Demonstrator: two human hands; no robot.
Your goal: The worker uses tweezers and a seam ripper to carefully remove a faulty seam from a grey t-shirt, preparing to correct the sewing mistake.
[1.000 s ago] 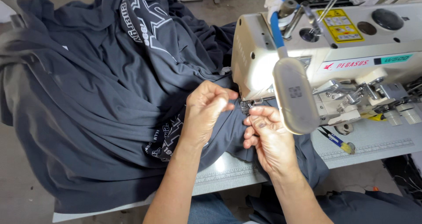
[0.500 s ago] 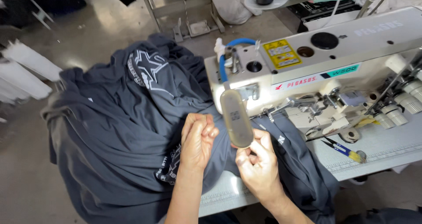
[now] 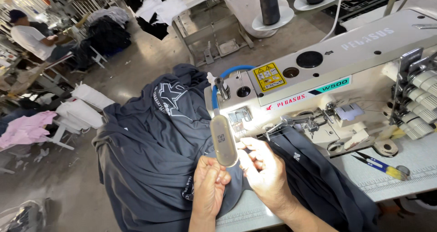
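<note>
- Left hand (image 3: 210, 185): fingers curled shut, pinching a fold of the dark grey garment (image 3: 154, 159) at the front edge of the surface (image 3: 409, 168).
- Right hand (image 3: 264, 170): fingers bent and closed on the same garment just beside the left hand, partly behind the machine's oblong lamp (image 3: 224, 140).
- Garment: heaped over the left end of the surface, a white star print facing up; one strip runs under the sewing machine (image 3: 327, 81) and off to the right.
- Blue-handled thread snips (image 3: 380, 164) lie on the surface right of the machine bed, well apart from both hands.
- Another person (image 3: 32, 38) sits at a far station, upper left.
</note>
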